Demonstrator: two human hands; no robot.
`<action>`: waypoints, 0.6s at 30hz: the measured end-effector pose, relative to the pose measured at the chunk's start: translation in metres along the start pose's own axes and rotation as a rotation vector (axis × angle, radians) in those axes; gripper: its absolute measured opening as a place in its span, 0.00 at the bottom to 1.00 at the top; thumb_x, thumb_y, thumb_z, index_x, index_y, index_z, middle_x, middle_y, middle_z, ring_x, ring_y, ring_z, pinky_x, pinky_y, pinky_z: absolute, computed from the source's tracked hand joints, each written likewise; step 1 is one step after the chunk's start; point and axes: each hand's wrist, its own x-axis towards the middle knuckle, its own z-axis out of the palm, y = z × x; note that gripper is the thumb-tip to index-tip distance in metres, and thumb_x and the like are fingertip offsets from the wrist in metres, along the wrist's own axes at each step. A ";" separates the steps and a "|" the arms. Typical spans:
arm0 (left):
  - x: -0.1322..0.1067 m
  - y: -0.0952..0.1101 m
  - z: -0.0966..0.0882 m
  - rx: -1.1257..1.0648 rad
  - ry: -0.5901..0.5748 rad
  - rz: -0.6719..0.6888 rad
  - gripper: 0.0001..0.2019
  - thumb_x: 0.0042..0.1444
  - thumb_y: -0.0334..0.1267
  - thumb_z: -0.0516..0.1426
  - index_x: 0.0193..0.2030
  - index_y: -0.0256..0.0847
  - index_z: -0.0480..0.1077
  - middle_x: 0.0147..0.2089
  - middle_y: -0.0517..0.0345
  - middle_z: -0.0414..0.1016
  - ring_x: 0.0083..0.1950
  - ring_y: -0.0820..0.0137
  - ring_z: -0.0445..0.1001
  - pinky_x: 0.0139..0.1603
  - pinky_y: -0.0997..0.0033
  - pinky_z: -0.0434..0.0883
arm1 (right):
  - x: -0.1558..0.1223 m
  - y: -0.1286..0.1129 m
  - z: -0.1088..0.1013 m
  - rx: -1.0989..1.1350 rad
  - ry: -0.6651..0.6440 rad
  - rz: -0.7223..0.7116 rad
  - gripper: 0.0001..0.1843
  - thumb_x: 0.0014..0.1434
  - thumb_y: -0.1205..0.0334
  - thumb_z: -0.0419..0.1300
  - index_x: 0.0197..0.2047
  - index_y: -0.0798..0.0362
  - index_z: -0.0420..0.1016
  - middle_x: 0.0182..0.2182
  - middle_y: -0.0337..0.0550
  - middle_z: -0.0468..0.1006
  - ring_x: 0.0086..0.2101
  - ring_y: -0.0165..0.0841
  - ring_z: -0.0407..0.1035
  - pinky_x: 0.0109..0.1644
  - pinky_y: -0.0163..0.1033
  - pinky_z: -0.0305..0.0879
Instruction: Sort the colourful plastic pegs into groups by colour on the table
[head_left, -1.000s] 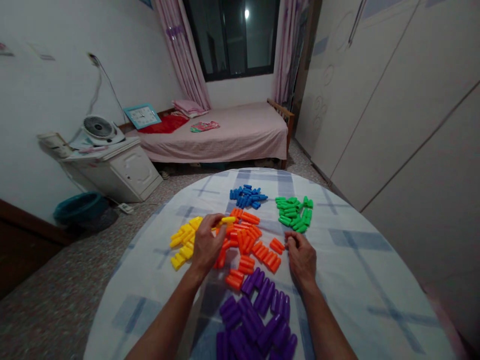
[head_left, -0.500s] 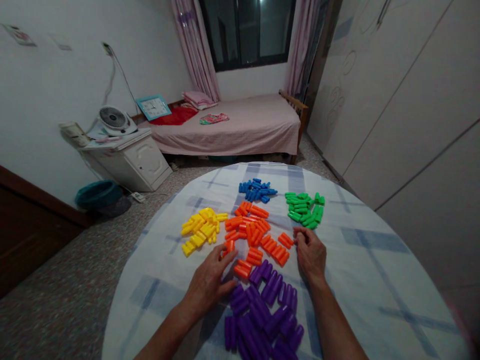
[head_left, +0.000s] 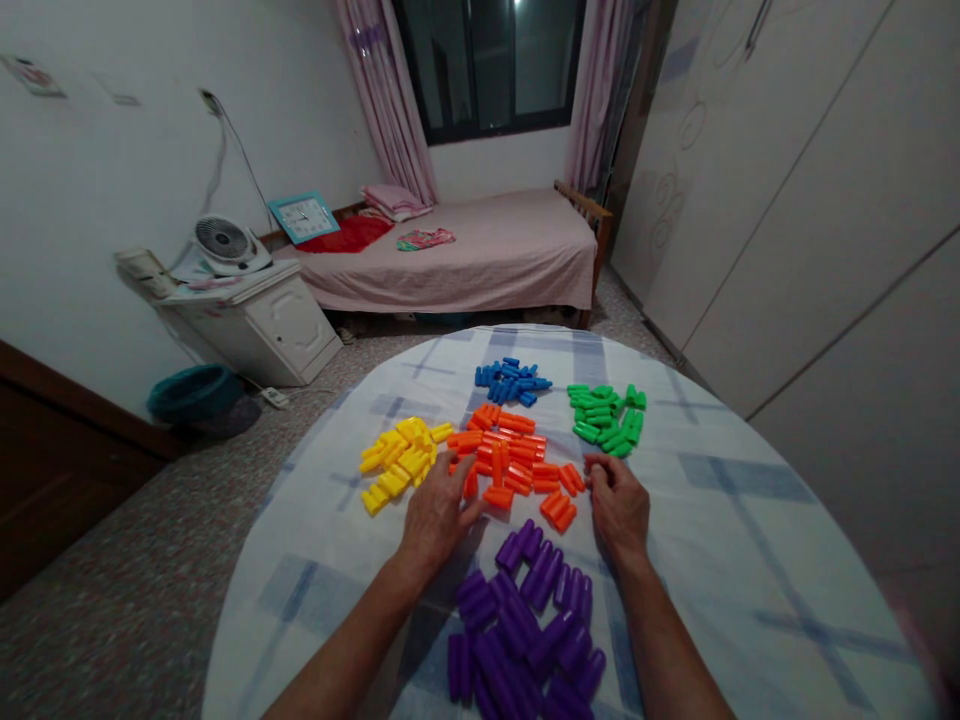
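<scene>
Orange plastic tubes (head_left: 517,446) lie in a loose heap, mostly in short joined-looking rows. My left hand (head_left: 439,510) is at the heap's near left edge, fingers and thumb apart, fingertips at an orange piece (head_left: 471,482). On the other side rests my right hand (head_left: 621,500), its fingers curled in and nothing visible in them. Its fingertips are beside a small orange group (head_left: 572,478). Closest to me is a pile of purple tubes (head_left: 517,625), the larger ones. Yellow pieces (head_left: 397,460) are left of my left hand. Green pieces (head_left: 606,420) lie beyond my right hand.
Blue pieces (head_left: 511,382) form a heap toward the far side of the round table (head_left: 750,560), which has a checked cloth. Behind it stand a bed (head_left: 480,260) and a white cabinet (head_left: 292,330) with a fan (head_left: 227,242). A wardrobe (head_left: 810,200) is on the right.
My left hand has moved forward and slightly right, and the near orange pieces have shifted away from the purple pile into the heap. My right hand has stayed in place.
</scene>
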 end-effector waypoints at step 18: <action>-0.006 0.009 -0.004 0.047 -0.101 0.151 0.27 0.50 0.44 0.60 0.57 0.46 0.60 0.53 0.51 0.64 0.53 0.60 0.64 0.51 0.60 0.65 | -0.002 -0.001 0.000 -0.026 -0.008 -0.015 0.19 0.56 0.55 0.47 0.40 0.51 0.76 0.35 0.44 0.79 0.34 0.35 0.71 0.40 0.38 0.62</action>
